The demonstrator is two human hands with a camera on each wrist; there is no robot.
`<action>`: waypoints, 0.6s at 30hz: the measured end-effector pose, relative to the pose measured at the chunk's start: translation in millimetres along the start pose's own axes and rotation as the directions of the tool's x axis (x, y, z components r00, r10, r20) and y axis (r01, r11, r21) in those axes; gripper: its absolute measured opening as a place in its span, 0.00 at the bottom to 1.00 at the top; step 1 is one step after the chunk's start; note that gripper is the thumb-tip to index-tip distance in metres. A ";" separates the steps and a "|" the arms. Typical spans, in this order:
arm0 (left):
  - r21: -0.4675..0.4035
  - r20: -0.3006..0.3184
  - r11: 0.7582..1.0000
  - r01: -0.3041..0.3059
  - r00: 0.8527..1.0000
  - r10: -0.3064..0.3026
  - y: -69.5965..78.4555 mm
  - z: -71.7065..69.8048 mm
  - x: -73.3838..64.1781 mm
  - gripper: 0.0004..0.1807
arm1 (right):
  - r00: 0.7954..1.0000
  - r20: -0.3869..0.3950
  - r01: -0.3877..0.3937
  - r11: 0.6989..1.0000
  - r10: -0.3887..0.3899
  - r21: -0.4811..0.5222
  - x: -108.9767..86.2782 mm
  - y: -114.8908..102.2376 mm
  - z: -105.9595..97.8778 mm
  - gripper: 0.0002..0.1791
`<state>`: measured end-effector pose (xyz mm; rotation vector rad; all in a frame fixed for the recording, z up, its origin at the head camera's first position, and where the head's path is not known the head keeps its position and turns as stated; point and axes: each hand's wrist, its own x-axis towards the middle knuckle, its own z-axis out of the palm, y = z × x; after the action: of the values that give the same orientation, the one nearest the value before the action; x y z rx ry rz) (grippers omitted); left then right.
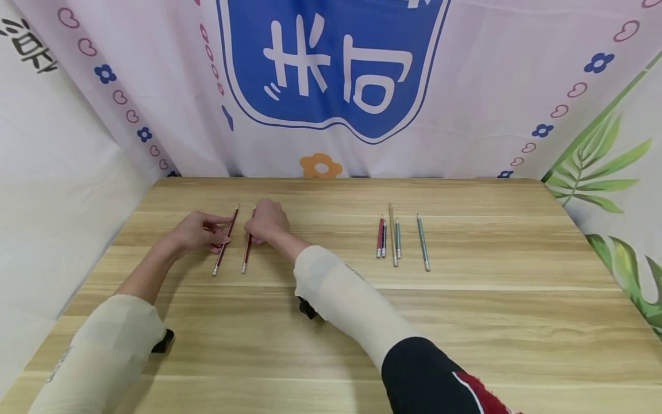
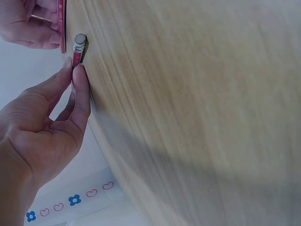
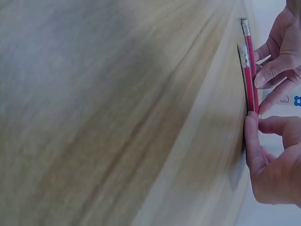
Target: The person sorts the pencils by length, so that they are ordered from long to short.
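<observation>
Toward the table's (image 1: 331,322) far-left corner, our left hand (image 1: 198,232) pinches one red pencil (image 1: 222,255). Our right hand (image 1: 268,221) pinches another pencil (image 1: 245,255).

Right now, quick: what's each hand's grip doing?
Left hand: closed, pinching the leftmost red pencil.
Right hand: closed, pinching the neighbouring red pencil.

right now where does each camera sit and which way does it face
Head: on the person's head, facing forward and down over the wooden table; left hand, right hand and pale sleeves show.
Left wrist: on that wrist, facing the left hand's red pencil; both hands show.
Right wrist: on that wrist, facing the right hand's red pencil; both hands show.
Shared: both wrist views catch both red pencils.
</observation>
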<state>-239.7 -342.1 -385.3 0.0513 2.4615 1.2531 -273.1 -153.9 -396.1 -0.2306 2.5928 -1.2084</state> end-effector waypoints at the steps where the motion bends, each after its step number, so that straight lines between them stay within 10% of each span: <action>1: -0.002 0.000 1.000 0.000 1.000 0.000 0.2 0.0 -0.2 0.34 | 1.000 -0.001 0.006 1.000 -0.006 0.013 0.0 -0.2 0.2 0.15; 5: -0.012 -0.001 1.000 0.003 1.000 -0.003 1.7 0.4 -0.4 0.33 | 1.000 0.000 0.030 0.997 -0.030 0.077 1.2 0.7 0.5 0.03; 11: -0.028 -0.002 1.000 0.002 1.000 -0.002 3.6 1.3 -1.0 0.33 | 0.997 0.031 0.066 0.983 -0.072 0.169 5.8 4.8 1.8 0.18; 18: -0.028 -0.010 1.000 -0.009 1.000 0.009 2.9 2.0 -2.1 0.32 | 0.990 0.051 0.123 0.983 -0.131 0.135 4.4 6.9 3.4 0.12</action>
<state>-237.4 -339.2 -383.4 0.0493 2.4543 1.2942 -276.4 -153.1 -404.3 -0.4038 2.4681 -1.3877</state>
